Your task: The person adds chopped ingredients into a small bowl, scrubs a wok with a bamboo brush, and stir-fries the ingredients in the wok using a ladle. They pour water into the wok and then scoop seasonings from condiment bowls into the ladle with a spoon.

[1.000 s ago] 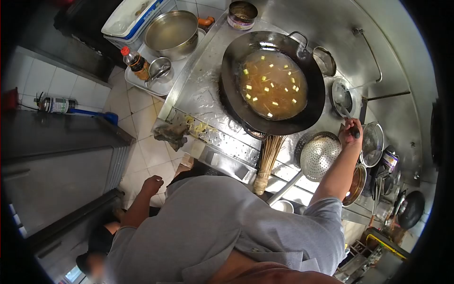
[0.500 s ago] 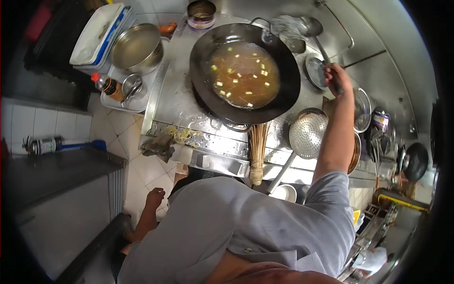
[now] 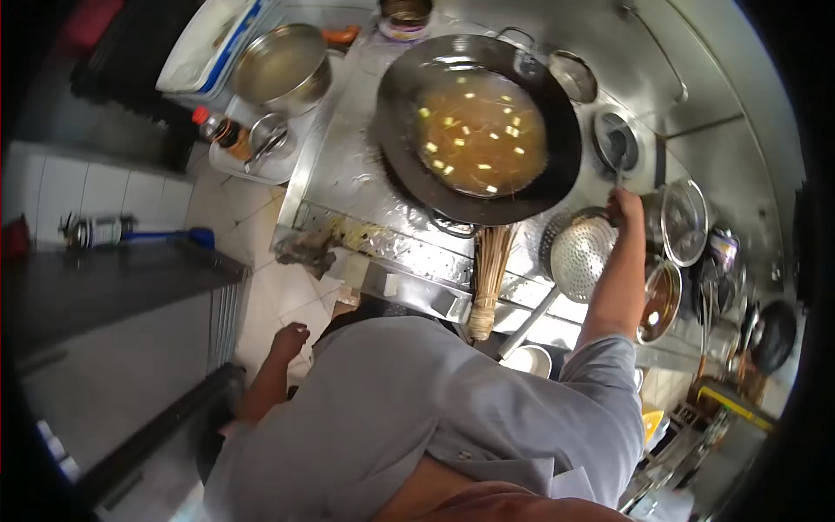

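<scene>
My right hand [image 3: 624, 207] is closed around the handle of a metal ladle [image 3: 616, 148]. The ladle's bowl is down in a round container [image 3: 602, 129] at the right of the stove; what the container holds is hard to make out. Just below that hand lies a perforated strainer [image 3: 581, 261] with a long handle. Left of the ladle a large black wok [image 3: 565, 174] holds brownish soup [image 3: 478, 130] with pale yellow cubes floating in it. My left hand [image 3: 293, 339] hangs low beside my body, fingers curled, with nothing visible in it.
A bamboo brush [image 3: 489, 291] lies below the wok, and a rag [image 3: 306, 252] sits at the counter's front edge. To the left stand a steel pot [image 3: 283, 70] and a red-capped bottle [image 3: 222, 130]. A wire-rimmed sieve [image 3: 684, 224] and a bowl [image 3: 659, 300] are at the right.
My right hand has come down and nearer to me, lowering the ladle from the back of the stove into the round container. The view has shifted slightly; my left hand stays low.
</scene>
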{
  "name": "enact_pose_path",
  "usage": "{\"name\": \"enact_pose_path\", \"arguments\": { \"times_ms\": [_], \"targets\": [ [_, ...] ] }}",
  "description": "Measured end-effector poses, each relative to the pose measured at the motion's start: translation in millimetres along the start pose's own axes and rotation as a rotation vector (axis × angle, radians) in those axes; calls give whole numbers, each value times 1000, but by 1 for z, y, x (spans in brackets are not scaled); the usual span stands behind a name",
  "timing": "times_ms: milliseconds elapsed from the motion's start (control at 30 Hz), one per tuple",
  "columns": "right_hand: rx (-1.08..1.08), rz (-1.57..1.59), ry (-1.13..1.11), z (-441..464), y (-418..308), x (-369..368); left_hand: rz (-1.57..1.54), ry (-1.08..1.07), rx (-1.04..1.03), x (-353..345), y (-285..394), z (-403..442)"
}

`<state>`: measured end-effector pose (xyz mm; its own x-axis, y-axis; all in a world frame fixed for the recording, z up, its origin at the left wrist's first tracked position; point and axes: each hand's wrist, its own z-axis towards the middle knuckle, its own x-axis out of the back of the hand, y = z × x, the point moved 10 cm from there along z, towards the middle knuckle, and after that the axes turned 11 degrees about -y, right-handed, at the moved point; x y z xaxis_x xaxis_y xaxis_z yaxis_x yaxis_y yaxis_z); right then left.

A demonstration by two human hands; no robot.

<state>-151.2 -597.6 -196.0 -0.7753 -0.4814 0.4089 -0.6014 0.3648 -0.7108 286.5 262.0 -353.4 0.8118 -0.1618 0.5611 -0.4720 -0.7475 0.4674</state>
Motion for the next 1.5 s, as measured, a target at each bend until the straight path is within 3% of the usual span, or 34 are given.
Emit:
{"name": "enact_pose_path", "arguments": {
  "times_ms": [33, 100, 167, 333, 433, 500, 533, 600, 833, 933, 967, 1000, 1067, 1133, 1167, 1233, 1267, 1300, 1367, 1433, 1500],
  "targets": [
    [30, 496, -114, 10, 13, -3, -21, -12, 73, 4, 4, -5],
    [64, 717, -268, 19, 3, 3, -308, -14, 301, 22, 26, -23],
    [134, 1008, -284, 14, -9, 9, -282, -27, 314, 21, 32, -23],
    [161, 1046, -409, -39, -59, -1, -339, -53, 356, -6, 25, -24],
    [214, 937, -388, -63, -96, 7, -305, -60, 315, -13, 26, -17],
    [215, 642, -292, -60, -119, 16, -31, -2, 90, -5, 50, -10],
    [218, 646, -281, -67, -132, 11, -25, -5, 80, -6, 50, -7],
    [369, 535, -315, -88, -174, -10, -284, -32, 248, -12, 31, -3],
    [318, 167, -349, -79, -224, -58, -298, -34, 306, -5, 29, -14],
    [407, -310, -123, -90, -241, -76, -258, -30, 270, -16, 13, -18],
    [413, -314, -126, -96, -245, -88, -227, -36, 197, -20, 12, -18],
    [398, -578, -18, -107, -252, -101, -197, -41, 122, -24, 10, -18],
    [403, -912, 180, -133, -270, -136, -226, -50, 182, -29, -9, -22],
    [601, -939, 269, -139, -282, -185, -302, -116, 370, -25, -26, -27],
    [687, -927, 299, -156, -291, -218, -295, -117, 366, -22, -39, -23],
    [895, -603, 84, -191, -308, -291, -138, -102, 112, -23, -63, -9],
    [737, -548, -89, -200, -311, -331, -187, -81, 89, -13, -69, -8],
    [578, -487, -260, -212, -314, -374, 19, -64, -55, -2, -64, -6],
    [732, -548, -213, -230, -334, -459, -346, -22, 168, 15, -101, -10],
    [710, -687, -251, -222, -342, -553, -405, -34, 256, 39, -107, -27],
    [796, -601, -283, -215, -346, -638, -494, 38, 320, 64, -119, -50]
  ]
}}
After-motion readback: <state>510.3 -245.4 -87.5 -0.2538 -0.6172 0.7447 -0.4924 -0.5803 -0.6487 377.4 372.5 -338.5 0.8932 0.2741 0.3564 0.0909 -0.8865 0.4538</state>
